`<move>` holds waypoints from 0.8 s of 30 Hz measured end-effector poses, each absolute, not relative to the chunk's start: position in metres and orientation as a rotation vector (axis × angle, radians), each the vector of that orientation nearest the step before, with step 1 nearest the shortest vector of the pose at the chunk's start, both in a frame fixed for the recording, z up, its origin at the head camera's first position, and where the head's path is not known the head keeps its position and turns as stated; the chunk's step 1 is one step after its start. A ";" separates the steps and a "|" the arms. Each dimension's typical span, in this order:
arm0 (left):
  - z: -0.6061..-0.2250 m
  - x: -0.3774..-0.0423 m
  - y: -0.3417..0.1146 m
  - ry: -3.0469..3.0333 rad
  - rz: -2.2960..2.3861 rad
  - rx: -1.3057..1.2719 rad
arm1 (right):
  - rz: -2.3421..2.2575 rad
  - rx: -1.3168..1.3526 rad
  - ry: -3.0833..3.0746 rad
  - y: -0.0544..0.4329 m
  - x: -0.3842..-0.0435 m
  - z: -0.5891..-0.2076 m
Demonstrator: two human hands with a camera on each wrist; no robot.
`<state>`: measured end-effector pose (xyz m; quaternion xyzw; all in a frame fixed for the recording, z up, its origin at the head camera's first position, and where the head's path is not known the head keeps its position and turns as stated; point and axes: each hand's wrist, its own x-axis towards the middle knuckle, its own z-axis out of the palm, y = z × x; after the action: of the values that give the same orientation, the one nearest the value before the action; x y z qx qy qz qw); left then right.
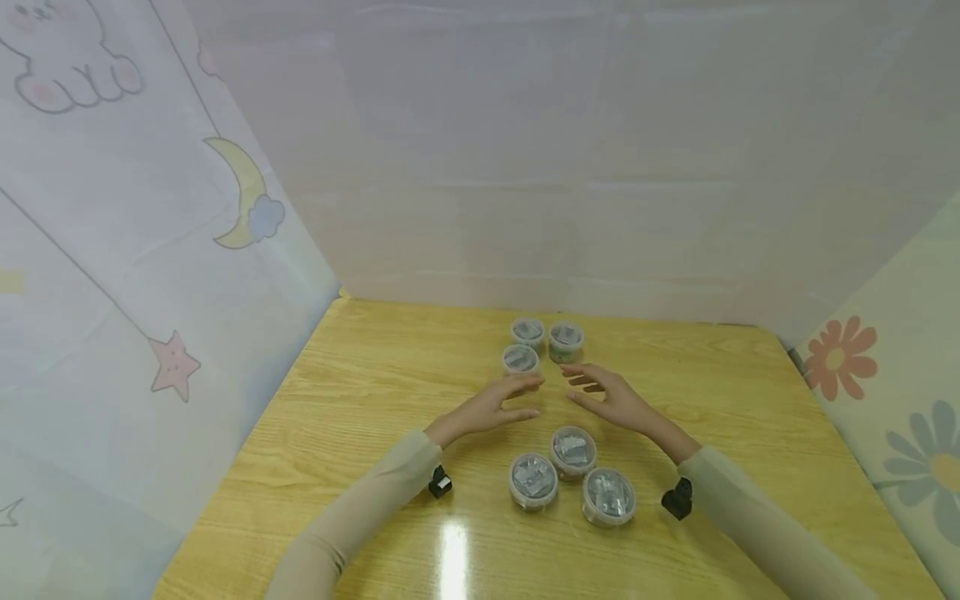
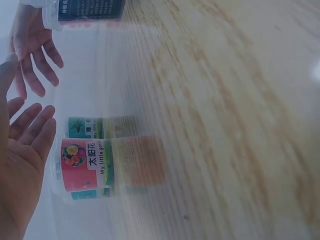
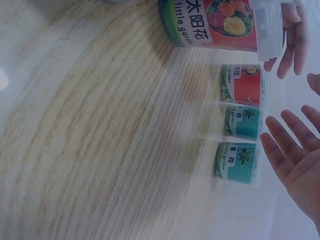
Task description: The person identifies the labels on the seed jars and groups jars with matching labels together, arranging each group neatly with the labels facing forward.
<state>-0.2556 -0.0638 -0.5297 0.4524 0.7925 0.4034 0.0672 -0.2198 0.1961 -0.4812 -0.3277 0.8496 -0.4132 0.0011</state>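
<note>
My left hand (image 1: 491, 406) hovers over the middle of the table with fingers extended. Facing it, my right hand (image 1: 617, 403) is held with loosely spread fingers. Neither hand grips anything. Beyond them is a group of three lidded plastic tubs: a front tub (image 1: 521, 360), a back tub (image 1: 527, 331) and a right tub (image 1: 566, 337). In the right wrist view, one of these has a red flower label (image 3: 245, 84) and two have teal leaf labels (image 3: 239, 161). Closer to me stand three more tubs (image 1: 533, 481), one red-labelled (image 3: 212, 22), another with a dark label (image 2: 92, 9).
The wooden table (image 1: 360, 483) reaches a pale back wall (image 1: 525, 233). A printed sheet with a moon (image 1: 243, 196) borders the left side, and one with flowers (image 1: 840, 358) the right. Black wrist devices (image 1: 678, 498) sit at both cuffs.
</note>
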 end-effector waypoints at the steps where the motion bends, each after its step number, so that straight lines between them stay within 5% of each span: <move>1: -0.530 -0.256 -0.063 2.380 1.212 1.367 | -1.301 -1.031 2.668 0.198 -0.222 -0.486; 24: -0.532 -0.248 -0.058 2.252 1.097 1.269 | -1.317 -1.022 2.620 0.214 -0.220 -0.507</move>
<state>-0.2478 -0.0578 -0.5318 0.4458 0.7908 0.3851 0.1660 -0.2204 0.2136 -0.5074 -0.3292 0.8436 -0.4239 0.0181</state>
